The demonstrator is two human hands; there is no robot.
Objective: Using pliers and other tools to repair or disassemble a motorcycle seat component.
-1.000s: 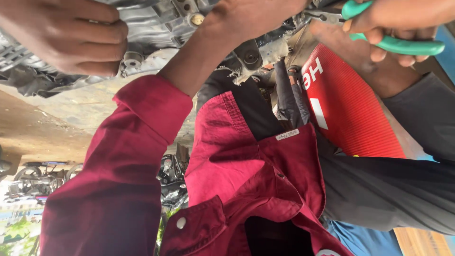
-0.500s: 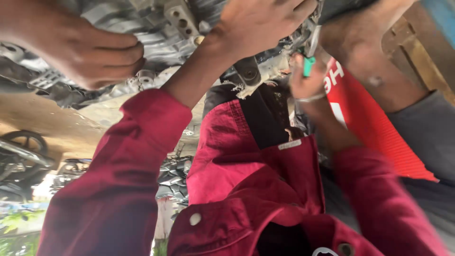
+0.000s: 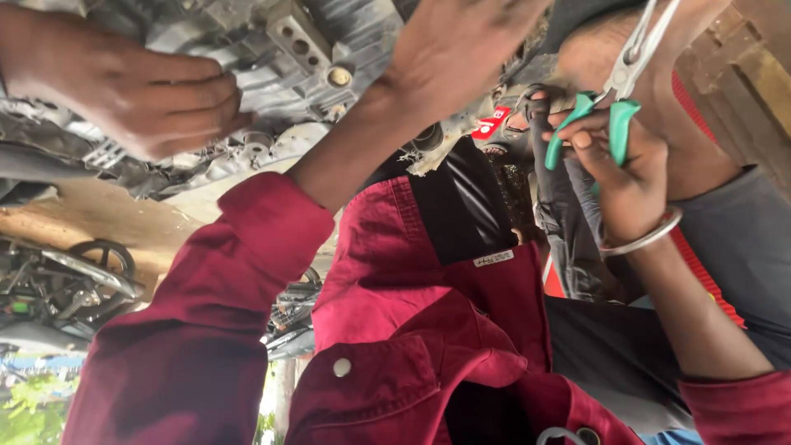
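**Two hands up on one engine, pliers in a third**

Overhead hangs one grey engine casing (image 3: 272,74). Left hand (image 3: 136,99) curls against it, fingers together. Right hand (image 3: 461,49) presses flat, fingers blurred, probably spread. A co-worker's hand (image 3: 622,165) clamps one pair of green-handled pliers (image 3: 618,99).

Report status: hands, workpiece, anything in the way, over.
Left hand curled shut against grey engine casing. Right hand out of view. Co-worker's hand holds green-handled pliers; co-worker's red-sleeved arm crosses the middle.
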